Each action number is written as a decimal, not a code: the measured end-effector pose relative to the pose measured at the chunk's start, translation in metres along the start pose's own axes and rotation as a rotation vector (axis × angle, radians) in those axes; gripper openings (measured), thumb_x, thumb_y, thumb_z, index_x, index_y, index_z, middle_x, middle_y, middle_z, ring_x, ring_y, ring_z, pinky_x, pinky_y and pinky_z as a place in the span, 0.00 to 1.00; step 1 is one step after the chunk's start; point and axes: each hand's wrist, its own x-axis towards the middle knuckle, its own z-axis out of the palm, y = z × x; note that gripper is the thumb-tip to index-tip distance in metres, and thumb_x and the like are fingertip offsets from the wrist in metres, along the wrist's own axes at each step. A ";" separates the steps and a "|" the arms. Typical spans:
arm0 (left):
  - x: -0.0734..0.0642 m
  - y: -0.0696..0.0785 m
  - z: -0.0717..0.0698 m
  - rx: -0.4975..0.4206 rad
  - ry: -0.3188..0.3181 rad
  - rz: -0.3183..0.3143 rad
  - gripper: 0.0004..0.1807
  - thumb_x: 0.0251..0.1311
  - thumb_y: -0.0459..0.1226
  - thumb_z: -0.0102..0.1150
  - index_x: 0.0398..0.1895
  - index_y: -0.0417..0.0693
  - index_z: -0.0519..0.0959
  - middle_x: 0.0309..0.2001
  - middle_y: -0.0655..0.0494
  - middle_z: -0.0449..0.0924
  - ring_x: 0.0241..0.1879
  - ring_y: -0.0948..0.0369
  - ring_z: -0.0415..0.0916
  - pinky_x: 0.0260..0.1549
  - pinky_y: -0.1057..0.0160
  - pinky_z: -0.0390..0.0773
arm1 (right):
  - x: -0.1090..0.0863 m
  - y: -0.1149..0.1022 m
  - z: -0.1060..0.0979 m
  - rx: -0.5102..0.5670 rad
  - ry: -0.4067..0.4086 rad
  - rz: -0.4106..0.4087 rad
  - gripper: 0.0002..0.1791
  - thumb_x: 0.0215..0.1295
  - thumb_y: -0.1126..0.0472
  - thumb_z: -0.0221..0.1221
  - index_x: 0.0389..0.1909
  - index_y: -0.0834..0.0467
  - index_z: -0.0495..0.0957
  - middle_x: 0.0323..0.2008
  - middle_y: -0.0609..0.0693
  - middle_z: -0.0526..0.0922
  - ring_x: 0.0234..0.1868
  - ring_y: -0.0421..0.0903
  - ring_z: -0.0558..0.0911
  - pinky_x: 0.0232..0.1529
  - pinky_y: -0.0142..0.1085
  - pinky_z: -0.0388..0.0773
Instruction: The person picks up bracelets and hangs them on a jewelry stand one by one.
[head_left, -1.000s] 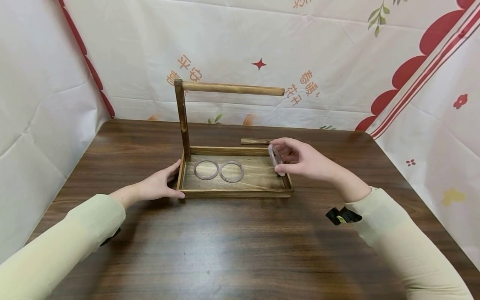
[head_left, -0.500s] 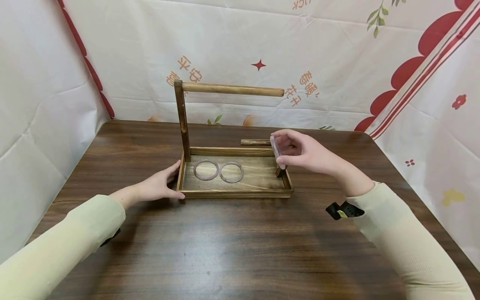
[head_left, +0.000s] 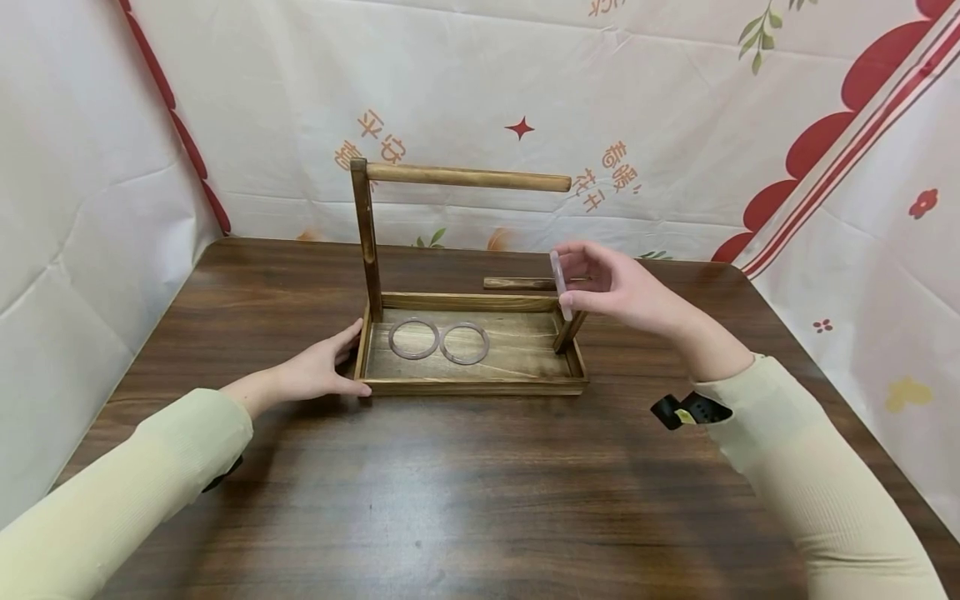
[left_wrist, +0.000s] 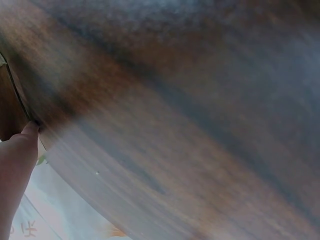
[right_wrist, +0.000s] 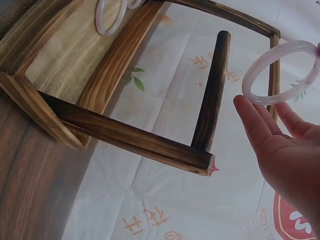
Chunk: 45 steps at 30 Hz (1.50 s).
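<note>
My right hand (head_left: 622, 290) pinches a pale lilac bangle (right_wrist: 267, 75) between thumb and fingers. It holds the bangle nearly edge-on in the head view, raised above the right end of a wooden bracelet stand (head_left: 472, 387). Close beside it is the stand's short post (head_left: 568, 332), whose low bar (head_left: 517, 283) points left. My left hand (head_left: 311, 371) rests against the tray's left end, thumb at the front corner, fingers fairly straight along the side. Two more bangles, a left one (head_left: 392, 340) and a right one (head_left: 486, 343), lie side by side in the tray.
A tall post (head_left: 365, 237) rises at the stand's left end and carries a long upper bar (head_left: 472, 177) with a free right end. The brown table (head_left: 420, 492) ends behind at a printed white cloth (head_left: 450, 100). The left wrist view shows mostly blurred tabletop.
My right hand has lifted the bangle up and slightly right, away from the tray, and more of the short post shows. The left hand and the two lying bangles have stayed put.
</note>
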 end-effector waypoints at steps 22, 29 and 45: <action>-0.002 0.000 0.002 -0.138 0.006 -0.004 0.56 0.55 0.41 0.65 0.73 0.38 0.33 0.74 0.36 0.31 0.72 0.40 0.39 0.68 0.43 0.51 | 0.008 -0.001 -0.011 0.006 0.095 0.020 0.28 0.64 0.68 0.55 0.64 0.68 0.60 0.47 0.46 0.73 0.48 0.34 0.74 0.48 0.22 0.71; -0.002 -0.002 0.002 -0.164 0.006 -0.018 0.56 0.56 0.42 0.65 0.74 0.40 0.33 0.74 0.36 0.35 0.72 0.40 0.41 0.69 0.43 0.51 | 0.009 0.001 -0.014 0.013 0.112 0.007 0.28 0.64 0.68 0.55 0.64 0.67 0.60 0.46 0.42 0.73 0.47 0.34 0.74 0.45 0.22 0.72; -0.002 -0.003 0.003 -0.175 0.017 -0.026 0.55 0.56 0.41 0.65 0.74 0.40 0.35 0.73 0.35 0.40 0.71 0.40 0.44 0.68 0.43 0.52 | 0.019 0.001 -0.021 -0.008 0.165 0.037 0.27 0.63 0.65 0.56 0.63 0.63 0.62 0.47 0.45 0.74 0.47 0.34 0.74 0.45 0.22 0.72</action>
